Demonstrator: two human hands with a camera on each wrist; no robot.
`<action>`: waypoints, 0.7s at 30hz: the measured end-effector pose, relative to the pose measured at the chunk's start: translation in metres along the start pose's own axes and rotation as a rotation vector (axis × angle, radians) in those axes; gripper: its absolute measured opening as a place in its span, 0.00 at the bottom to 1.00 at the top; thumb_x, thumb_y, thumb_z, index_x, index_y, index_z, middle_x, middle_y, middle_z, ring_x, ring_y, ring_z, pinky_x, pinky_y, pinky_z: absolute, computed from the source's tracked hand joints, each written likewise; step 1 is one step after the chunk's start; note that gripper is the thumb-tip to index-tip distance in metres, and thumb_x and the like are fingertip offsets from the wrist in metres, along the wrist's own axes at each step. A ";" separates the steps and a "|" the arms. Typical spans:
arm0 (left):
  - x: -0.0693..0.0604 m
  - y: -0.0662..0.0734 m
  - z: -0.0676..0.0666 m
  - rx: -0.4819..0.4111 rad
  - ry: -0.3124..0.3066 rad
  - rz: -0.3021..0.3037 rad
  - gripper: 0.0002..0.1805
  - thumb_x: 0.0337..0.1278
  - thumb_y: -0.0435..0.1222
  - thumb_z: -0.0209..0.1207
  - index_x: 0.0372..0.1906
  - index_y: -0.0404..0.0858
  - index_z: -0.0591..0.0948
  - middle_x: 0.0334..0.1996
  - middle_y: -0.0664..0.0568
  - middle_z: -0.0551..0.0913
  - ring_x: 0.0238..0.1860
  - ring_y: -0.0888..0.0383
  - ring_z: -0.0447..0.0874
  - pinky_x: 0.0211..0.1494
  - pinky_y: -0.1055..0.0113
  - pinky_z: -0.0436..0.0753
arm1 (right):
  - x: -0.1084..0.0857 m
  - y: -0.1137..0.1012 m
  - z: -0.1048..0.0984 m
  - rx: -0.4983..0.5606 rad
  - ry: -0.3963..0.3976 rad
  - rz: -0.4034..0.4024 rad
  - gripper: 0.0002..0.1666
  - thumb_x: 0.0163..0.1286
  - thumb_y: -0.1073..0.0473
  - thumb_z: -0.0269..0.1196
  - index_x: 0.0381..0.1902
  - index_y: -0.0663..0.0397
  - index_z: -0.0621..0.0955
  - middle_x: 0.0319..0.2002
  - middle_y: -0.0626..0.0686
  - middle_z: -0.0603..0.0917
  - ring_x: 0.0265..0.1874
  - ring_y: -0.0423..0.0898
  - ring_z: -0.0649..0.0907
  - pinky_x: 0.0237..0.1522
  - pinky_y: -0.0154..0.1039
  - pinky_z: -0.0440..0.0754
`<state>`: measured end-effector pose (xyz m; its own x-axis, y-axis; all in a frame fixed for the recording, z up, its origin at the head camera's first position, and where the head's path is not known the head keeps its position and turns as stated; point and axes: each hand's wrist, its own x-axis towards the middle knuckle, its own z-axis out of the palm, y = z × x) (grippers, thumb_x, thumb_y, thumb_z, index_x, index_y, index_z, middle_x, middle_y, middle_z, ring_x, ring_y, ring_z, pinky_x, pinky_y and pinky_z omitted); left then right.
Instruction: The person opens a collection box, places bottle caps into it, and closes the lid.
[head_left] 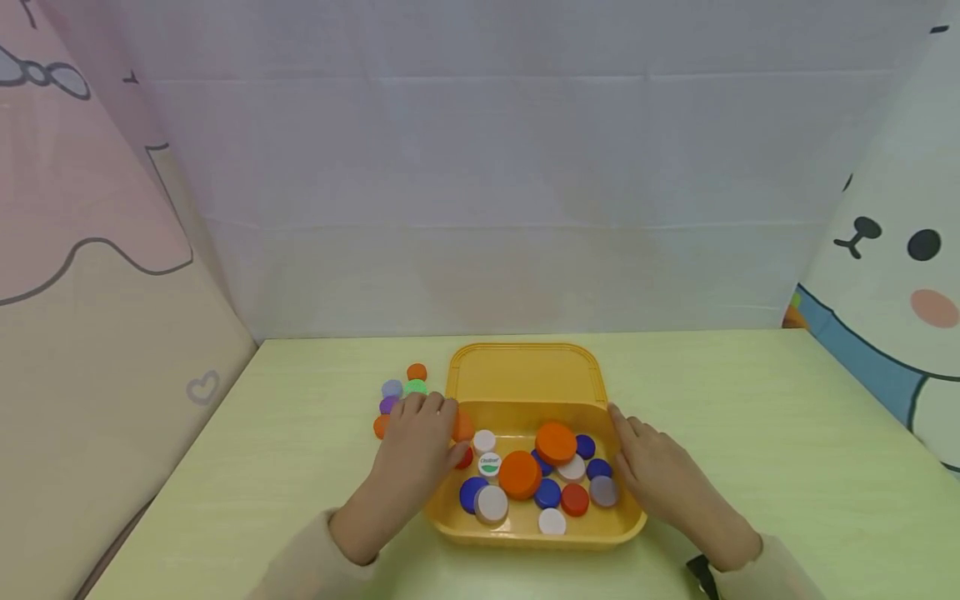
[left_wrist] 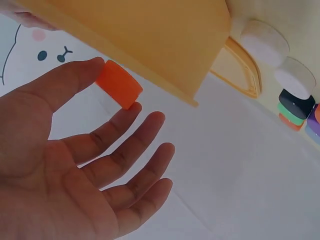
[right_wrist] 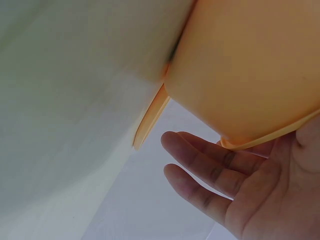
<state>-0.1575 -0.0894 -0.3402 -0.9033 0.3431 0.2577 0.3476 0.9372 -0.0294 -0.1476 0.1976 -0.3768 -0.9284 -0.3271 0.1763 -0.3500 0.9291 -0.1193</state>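
Observation:
A yellow container (head_left: 536, 540) holds several orange, blue, white, red and grey caps. At its left rim, my left hand (head_left: 416, 458) pinches an orange cap (left_wrist: 120, 84) between thumb and index finger, the other fingers spread in the left wrist view. My right hand (head_left: 667, 479) rests at the right rim, fingers extended along the outside of the container (right_wrist: 250, 65), seen from below in the right wrist view.
Behind the container lies a yellow lid (head_left: 527, 372). Left of it is a group of coloured caps (head_left: 392, 388), partly behind my left hand; the left wrist view also shows white caps (left_wrist: 265, 42) there. A light curtain (head_left: 495, 167) hangs behind the table.

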 end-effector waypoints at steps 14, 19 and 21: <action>-0.006 0.011 0.018 0.150 -0.063 0.157 0.20 0.43 0.50 0.65 0.38 0.41 0.78 0.32 0.50 0.77 0.40 0.52 0.72 0.49 0.59 0.72 | 0.000 0.000 0.001 0.002 0.004 0.002 0.31 0.63 0.61 0.54 0.62 0.69 0.64 0.38 0.57 0.77 0.28 0.45 0.71 0.36 0.43 0.77; -0.007 0.011 0.024 0.219 -0.042 0.189 0.19 0.43 0.51 0.65 0.35 0.42 0.79 0.30 0.51 0.77 0.37 0.53 0.72 0.48 0.60 0.73 | 0.000 0.000 0.002 0.003 0.005 0.001 0.31 0.64 0.60 0.53 0.62 0.69 0.64 0.40 0.58 0.78 0.29 0.45 0.73 0.38 0.44 0.78; -0.007 0.010 0.025 0.231 -0.049 0.193 0.19 0.44 0.51 0.65 0.36 0.42 0.79 0.30 0.52 0.77 0.37 0.54 0.72 0.47 0.61 0.73 | 0.001 0.000 0.002 0.000 0.005 -0.001 0.31 0.64 0.60 0.53 0.62 0.69 0.63 0.40 0.58 0.77 0.28 0.45 0.72 0.38 0.44 0.78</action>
<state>-0.1542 -0.0807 -0.3668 -0.8394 0.5131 0.1792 0.4522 0.8422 -0.2935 -0.1485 0.1969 -0.3785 -0.9276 -0.3267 0.1812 -0.3505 0.9289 -0.1196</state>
